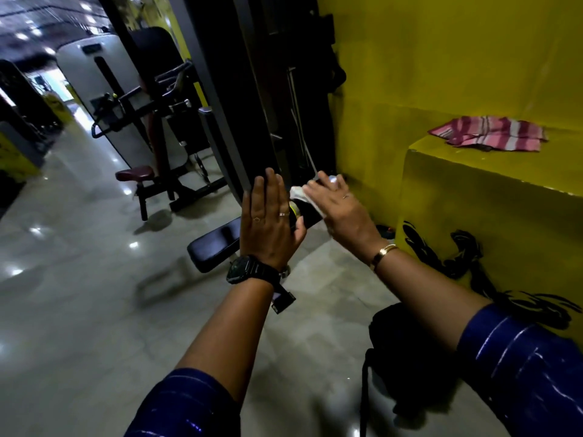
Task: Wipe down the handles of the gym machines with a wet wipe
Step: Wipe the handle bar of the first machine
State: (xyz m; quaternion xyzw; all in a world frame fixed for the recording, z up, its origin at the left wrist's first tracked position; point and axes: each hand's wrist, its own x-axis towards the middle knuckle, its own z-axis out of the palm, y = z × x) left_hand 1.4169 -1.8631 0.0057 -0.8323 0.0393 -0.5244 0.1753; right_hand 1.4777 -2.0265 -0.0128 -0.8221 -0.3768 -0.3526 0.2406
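In the head view, the black cylindrical machine handle [307,217] sits at centre, angled toward 1 o'clock. The right hand [342,208] lays straight fingers over a white wet wipe [299,194] and presses it onto the handle, its grip unclosed. The left hand [269,222] stands upright at the handle's 9 o'clock, grip open, thumb touching the handle. A pink striped cloth [487,134] lies on the yellow ledge [473,190] at 2 o'clock.
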